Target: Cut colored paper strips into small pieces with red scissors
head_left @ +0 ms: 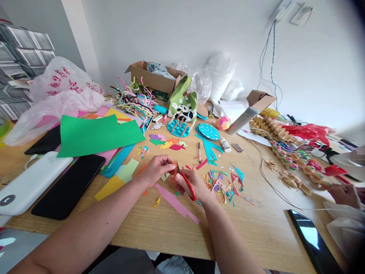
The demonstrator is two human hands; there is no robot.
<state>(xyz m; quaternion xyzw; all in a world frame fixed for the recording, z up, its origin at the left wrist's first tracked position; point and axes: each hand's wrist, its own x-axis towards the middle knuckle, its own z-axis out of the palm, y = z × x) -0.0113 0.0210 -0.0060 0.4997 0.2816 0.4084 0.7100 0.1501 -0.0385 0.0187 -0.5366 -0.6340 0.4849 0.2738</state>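
Snipping paper [172,168] with scissors [186,182]; plastic-filled box [155,80]

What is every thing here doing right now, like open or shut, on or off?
Scissors: held in the right hand, blades at the scrap.
Orange paper scrap: pinched in the left hand.
Cardboard box: flaps open.
Black phone: screen dark, lying flat.
Green paper sheet: flat, on top of other sheets.
White bottle: lying on its side.

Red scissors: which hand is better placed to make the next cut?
Likely the right hand: its fingers sit in the handles of the red scissors, blades at the small orange piece that the left hand pinches.
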